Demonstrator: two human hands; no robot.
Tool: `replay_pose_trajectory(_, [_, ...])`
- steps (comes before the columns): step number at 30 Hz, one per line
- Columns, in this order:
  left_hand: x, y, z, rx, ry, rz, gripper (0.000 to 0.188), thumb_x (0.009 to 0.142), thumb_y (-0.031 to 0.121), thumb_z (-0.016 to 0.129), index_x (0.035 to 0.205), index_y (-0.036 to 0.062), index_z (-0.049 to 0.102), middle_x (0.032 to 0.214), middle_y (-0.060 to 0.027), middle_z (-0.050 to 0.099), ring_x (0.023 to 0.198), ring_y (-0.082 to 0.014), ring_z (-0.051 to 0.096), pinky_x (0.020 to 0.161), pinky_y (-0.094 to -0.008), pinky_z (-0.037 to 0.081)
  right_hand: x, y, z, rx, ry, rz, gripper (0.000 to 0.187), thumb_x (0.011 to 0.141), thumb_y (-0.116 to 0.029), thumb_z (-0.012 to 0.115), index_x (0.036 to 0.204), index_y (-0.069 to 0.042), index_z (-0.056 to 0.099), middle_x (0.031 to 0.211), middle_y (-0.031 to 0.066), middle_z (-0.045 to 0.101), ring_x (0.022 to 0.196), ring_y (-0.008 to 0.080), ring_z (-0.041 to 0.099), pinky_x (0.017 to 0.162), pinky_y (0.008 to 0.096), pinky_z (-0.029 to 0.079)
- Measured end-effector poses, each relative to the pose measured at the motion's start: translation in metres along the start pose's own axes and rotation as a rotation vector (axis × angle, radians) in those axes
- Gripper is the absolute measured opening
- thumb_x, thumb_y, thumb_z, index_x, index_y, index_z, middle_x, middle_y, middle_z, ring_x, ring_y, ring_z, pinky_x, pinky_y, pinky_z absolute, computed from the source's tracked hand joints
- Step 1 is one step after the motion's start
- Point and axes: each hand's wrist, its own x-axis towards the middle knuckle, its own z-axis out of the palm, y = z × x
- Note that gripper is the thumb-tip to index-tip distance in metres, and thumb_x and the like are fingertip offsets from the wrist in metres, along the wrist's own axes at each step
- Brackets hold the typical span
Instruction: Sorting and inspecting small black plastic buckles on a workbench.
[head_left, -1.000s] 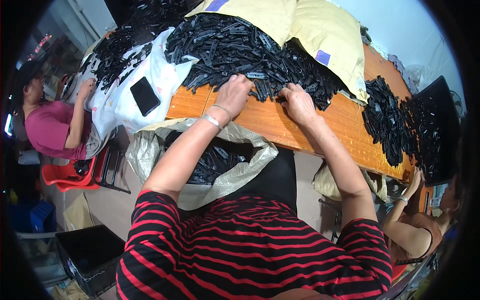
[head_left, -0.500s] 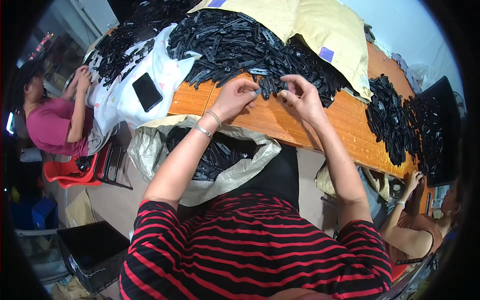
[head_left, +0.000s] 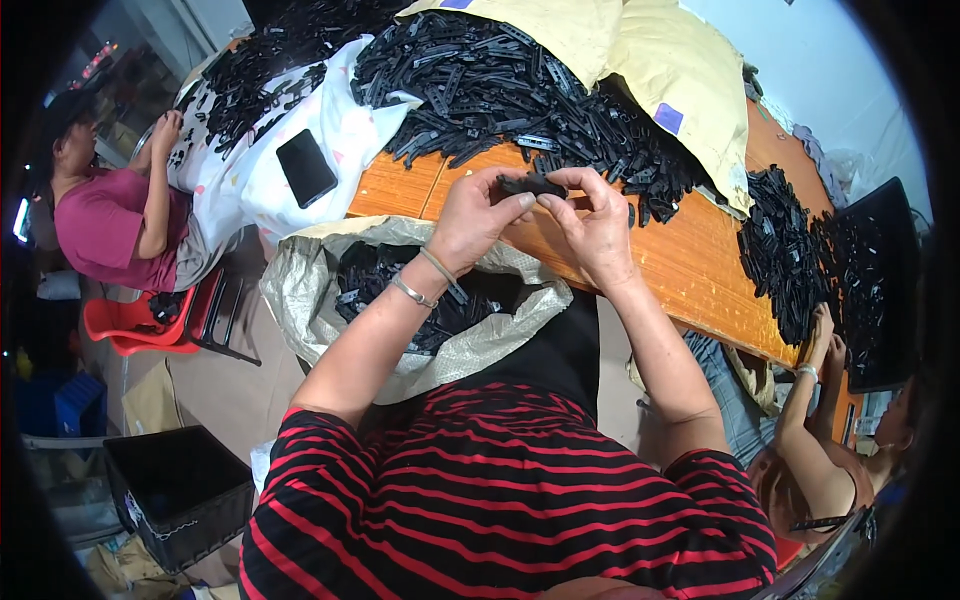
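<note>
My left hand (head_left: 472,218) and my right hand (head_left: 597,232) are raised over the table's near edge, with the fingertips close together. Pinched between them is a small bunch of dark, narrow plastic pieces (head_left: 533,184); fingers partly cover it, so I cannot make out how many. Just beyond my hands a large heap of similar black plastic pieces (head_left: 465,85) spreads over the orange wooden table (head_left: 690,260). Below my left forearm an open woven sack (head_left: 305,285) holds more black pieces (head_left: 375,275).
A black phone (head_left: 306,168) lies on white cloth (head_left: 350,120) at left. Yellow paper sacks (head_left: 685,60) cover part of the heap. People sit at left and right, the right one at another black pile (head_left: 775,240). A black crate (head_left: 180,490) stands on the floor.
My hands have come together from apart, moving slightly nearer to me, and now hold dark pieces jointly. The person at right has a hand raised higher beside the pile.
</note>
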Motion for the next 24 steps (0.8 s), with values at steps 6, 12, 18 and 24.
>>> replay_pose_trajectory(6, [-0.002,-0.006,0.005,-0.035,0.047,0.104,0.028,0.089,0.0,0.06,0.116,-0.0034,0.058,0.1,-0.0064,0.064,0.086,-0.0096,0.062,0.077,-0.0219,0.053,0.002,-0.004,0.0,0.017,-0.043,0.058,0.017,0.079,-0.002,0.071,0.094,-0.001,0.064,0.088,0.0035,0.063,0.079,0.0092,0.06,0.067,0.0239,0.052])
replay_pose_trajectory(12, [-0.004,-0.003,0.006,0.034,0.053,0.126,0.032,0.089,-0.003,0.057,0.121,-0.0038,0.055,0.104,-0.0072,0.064,0.092,-0.011,0.062,0.081,-0.0242,0.053,0.004,-0.006,0.001,-0.096,-0.011,-0.064,0.017,0.077,-0.003,0.072,0.092,-0.001,0.064,0.085,0.0054,0.063,0.078,0.0136,0.061,0.068,0.026,0.052])
replay_pose_trajectory(18, [-0.005,-0.005,0.004,0.136,0.057,0.19,0.035,0.088,-0.003,0.057,0.123,-0.0045,0.052,0.104,-0.0081,0.064,0.094,-0.0132,0.062,0.083,-0.0246,0.052,0.006,-0.01,0.005,-0.186,-0.032,-0.132,0.017,0.076,-0.002,0.073,0.091,-0.001,0.064,0.082,0.0079,0.064,0.078,0.0184,0.064,0.07,0.0294,0.052])
replay_pose_trajectory(24, [-0.015,-0.001,0.007,0.0,0.027,0.247,0.042,0.089,-0.001,0.059,0.13,-0.0012,0.049,0.107,-0.0055,0.062,0.093,-0.0091,0.059,0.083,-0.0223,0.049,0.005,-0.007,0.006,-0.151,-0.07,-0.101,0.02,0.074,0.0,0.074,0.09,-0.002,0.063,0.085,0.0074,0.064,0.079,0.0188,0.064,0.071,0.0299,0.053])
